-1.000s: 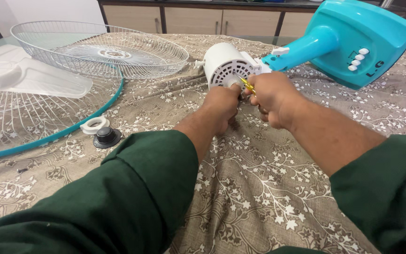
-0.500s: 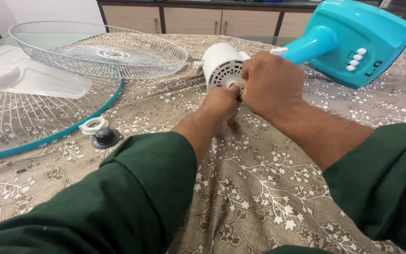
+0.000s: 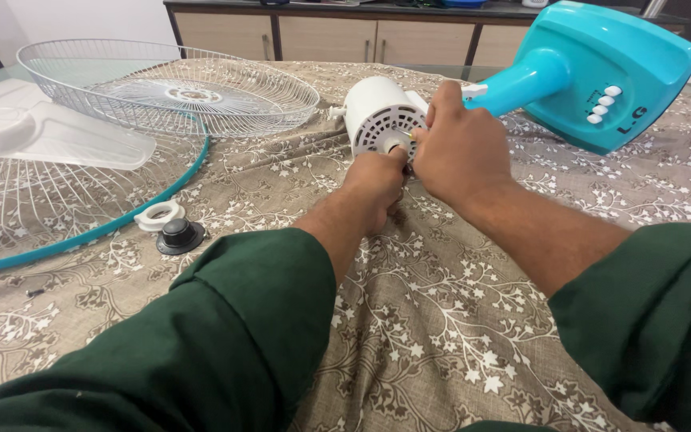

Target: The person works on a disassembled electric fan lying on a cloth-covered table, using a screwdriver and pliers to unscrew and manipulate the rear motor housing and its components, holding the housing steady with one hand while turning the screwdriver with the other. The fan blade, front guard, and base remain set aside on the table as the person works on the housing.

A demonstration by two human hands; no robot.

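my green sleeves (image 3: 201,336) fill the near edge; my left hand (image 3: 373,188) is curled against the white fan motor (image 3: 377,120) mid-table; my right hand (image 3: 461,144) covers its shaft, fingers closed, so i cannot tell what it pinches; teal base (image 3: 601,72) at the far right corner.

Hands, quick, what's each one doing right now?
Left hand: closed, fingertips at the front of the white fan motor.
Right hand: closed against the motor's side; what it grips cannot be told.
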